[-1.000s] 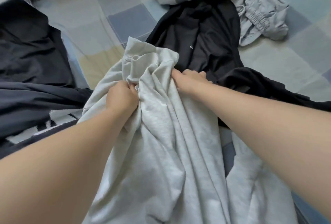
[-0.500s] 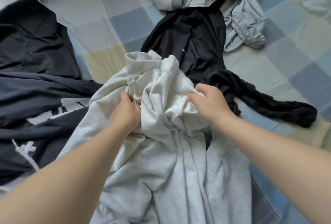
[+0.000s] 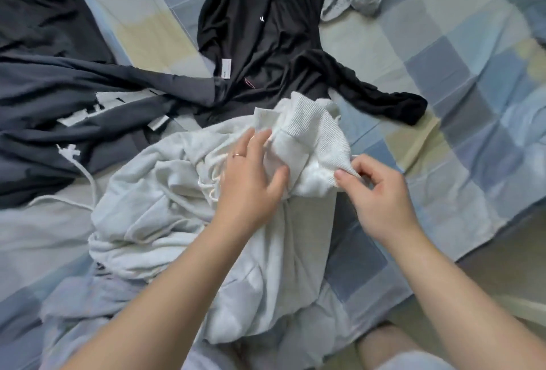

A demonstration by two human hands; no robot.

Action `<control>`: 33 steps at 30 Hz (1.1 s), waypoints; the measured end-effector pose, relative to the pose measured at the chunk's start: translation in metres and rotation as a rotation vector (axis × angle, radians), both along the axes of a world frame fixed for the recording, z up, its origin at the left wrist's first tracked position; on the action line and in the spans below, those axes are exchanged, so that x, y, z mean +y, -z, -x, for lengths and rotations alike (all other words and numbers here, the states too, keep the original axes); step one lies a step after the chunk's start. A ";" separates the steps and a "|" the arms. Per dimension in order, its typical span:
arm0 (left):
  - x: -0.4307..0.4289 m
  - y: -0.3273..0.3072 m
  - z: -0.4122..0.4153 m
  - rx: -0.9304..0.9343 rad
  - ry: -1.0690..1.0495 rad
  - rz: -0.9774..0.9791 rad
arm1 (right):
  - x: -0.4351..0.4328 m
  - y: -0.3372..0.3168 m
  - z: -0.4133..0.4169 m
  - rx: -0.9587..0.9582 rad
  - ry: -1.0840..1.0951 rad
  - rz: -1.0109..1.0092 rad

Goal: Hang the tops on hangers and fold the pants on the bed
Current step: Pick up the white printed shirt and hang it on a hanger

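Right hand (image 3: 381, 192) fingers (image 3: 342, 176) pinch the pale garment (image 3: 165, 192) by its ribbing (image 3: 313, 133).

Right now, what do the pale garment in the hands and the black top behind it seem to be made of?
The pale garment looks like matte cotton fleece or jersey, with a ribbed knit band pinched by the right hand; the left hand rests on it. The black top is thin, smooth, probably synthetic: slight sheen, fluid drape.
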State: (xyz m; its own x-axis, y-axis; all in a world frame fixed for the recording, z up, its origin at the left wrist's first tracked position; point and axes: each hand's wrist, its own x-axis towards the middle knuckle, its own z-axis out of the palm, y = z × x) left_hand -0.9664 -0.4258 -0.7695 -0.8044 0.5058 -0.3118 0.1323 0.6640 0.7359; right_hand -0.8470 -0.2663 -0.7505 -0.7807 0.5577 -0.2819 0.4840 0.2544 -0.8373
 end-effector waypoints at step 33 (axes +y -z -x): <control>-0.008 -0.616 -0.111 0.985 -0.141 -0.322 | -0.005 -0.542 -0.093 0.677 -0.475 -0.213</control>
State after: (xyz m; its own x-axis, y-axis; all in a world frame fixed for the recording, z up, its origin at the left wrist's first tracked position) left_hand -0.8557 -0.4337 -0.1532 -0.6875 0.3305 0.6466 0.7062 0.5115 0.4895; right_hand -0.7544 -0.2708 -0.2089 -0.9075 0.1164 0.4037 -0.3015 0.4889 -0.8186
